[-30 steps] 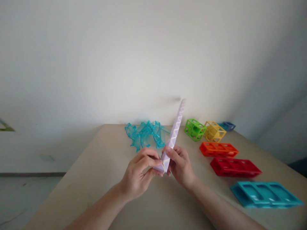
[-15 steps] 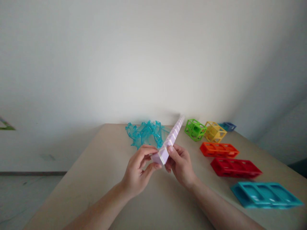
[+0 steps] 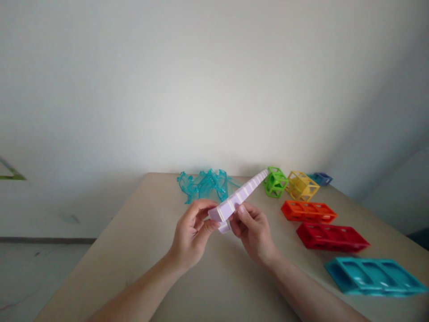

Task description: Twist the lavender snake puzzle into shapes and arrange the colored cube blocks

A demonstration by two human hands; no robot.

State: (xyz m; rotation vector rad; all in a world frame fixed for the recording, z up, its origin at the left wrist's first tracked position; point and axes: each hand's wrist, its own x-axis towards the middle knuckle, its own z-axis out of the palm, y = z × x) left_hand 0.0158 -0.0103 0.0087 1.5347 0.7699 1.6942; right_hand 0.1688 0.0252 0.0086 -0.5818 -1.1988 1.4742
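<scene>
A long pale purple segmented stick is held above the table, its far end slanting up to the right toward a green frame cube. My left hand pinches its near end with thumb and fingers. My right hand grips the stick just beside it, thumb on top. A short purple piece hangs folded under the near end between my hands.
On the beige table, a heap of clear teal pieces lies at the back. A row runs along the right: yellow cube, small blue piece, orange block, red block, teal block.
The purple stick has tipped from nearly upright down to a low slant toward the right. Both hands kept their hold on its near end, where a segment now folds under.
</scene>
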